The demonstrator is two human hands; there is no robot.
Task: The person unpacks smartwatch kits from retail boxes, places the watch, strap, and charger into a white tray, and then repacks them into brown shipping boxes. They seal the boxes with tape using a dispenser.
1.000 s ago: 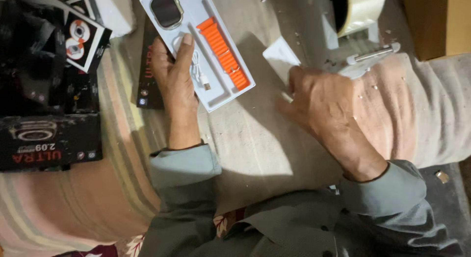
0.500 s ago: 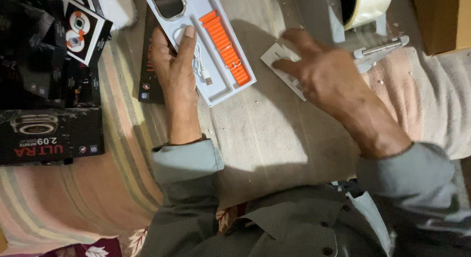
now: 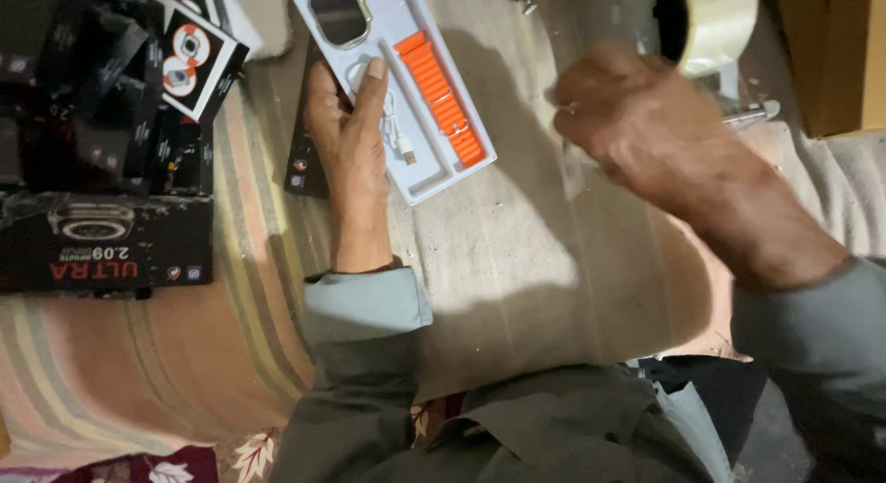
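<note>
The right hand (image 3: pixel 651 123) has lifted off the cloth and swung up toward the tape roll (image 3: pixel 715 22) since half a second ago, blurred now with fingers curled, and whether it grips the small pale sheet (image 3: pixel 574 174) at its edge I cannot tell. Nearest the body, the left hand (image 3: pixel 351 146) lies flat and released, thumb resting on the white tray (image 3: pixel 406 22), pinning it on the beige cloth (image 3: pixel 517 280). Farther out, that tray carries a white cable (image 3: pixel 397 137), an orange strap (image 3: pixel 443 100) and a watch face (image 3: pixel 339 12), with black boxes (image 3: pixel 101 243) stacked off left.
</note>
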